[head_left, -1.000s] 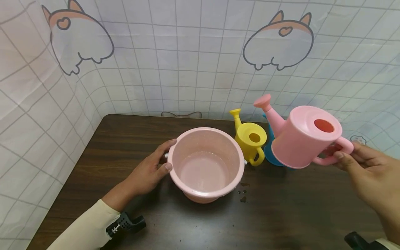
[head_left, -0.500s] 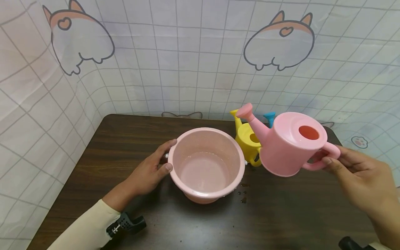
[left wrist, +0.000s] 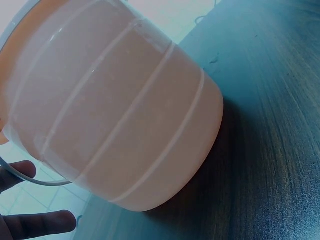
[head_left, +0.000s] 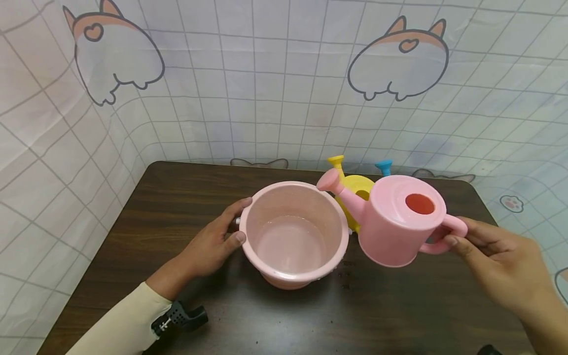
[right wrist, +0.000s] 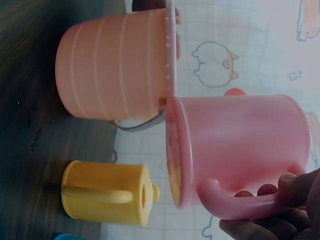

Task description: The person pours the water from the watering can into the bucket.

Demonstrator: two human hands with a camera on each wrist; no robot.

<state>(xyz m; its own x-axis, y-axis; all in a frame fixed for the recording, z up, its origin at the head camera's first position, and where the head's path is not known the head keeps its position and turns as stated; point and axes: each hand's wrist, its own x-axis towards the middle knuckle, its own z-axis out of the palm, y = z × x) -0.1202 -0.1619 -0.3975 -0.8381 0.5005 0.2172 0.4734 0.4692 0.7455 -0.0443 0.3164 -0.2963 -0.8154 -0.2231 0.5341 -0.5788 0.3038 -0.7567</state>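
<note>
A pink bucket (head_left: 294, 231) stands on the dark wooden table (head_left: 177, 197), with a little water in its bottom. My left hand (head_left: 217, 241) grips its left rim, thumb on the near side. My right hand (head_left: 488, 261) holds a pink watering can (head_left: 399, 222) by its handle, lifted above the table just right of the bucket. Its spout (head_left: 330, 182) reaches the bucket's right rim. The right wrist view shows the pink watering can (right wrist: 235, 150) close beside the bucket (right wrist: 117, 72). In the left wrist view the bucket's side (left wrist: 115, 115) fills the frame.
A yellow watering can (head_left: 352, 185) stands behind the pink one, also seen as the yellow can (right wrist: 107, 200) in the right wrist view. A blue can's spout (head_left: 383, 166) shows behind it. Water drops (head_left: 343, 273) lie by the bucket. Fabric walls enclose the table's back and sides.
My right hand has carried the pink watering can leftward and lower, bringing its spout to the bucket's rim. The left hand and bucket have stayed put.
</note>
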